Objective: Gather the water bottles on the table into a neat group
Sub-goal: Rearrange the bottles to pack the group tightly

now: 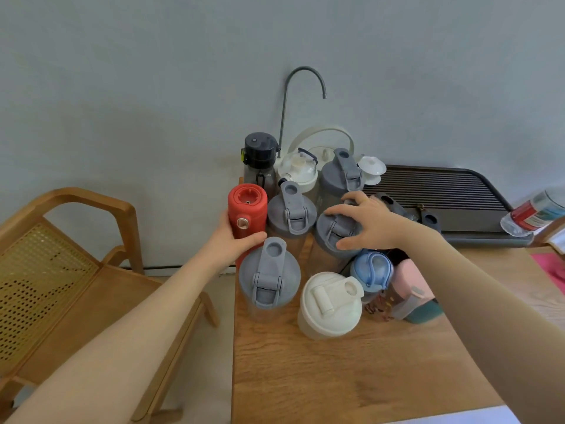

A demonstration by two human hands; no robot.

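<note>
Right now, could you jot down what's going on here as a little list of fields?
place: wooden table against a grey wall
left hand: wrapped around the red bottle at the table's left edge
right hand: spread over a grey-lidded bottle, grip unclear
cluster: grey-lidded shakers, white shaker, blue-lidded bottle, black-capped bottle
outlier: clear plastic bottle lying far right

Bottles, upright, clustered at table's left-rear corner: red flask [247,213], 4 grey-lid shakers [269,278], white shaker [330,304], blue-lid bottle [370,274], black-cap bottle [259,149].
</note>
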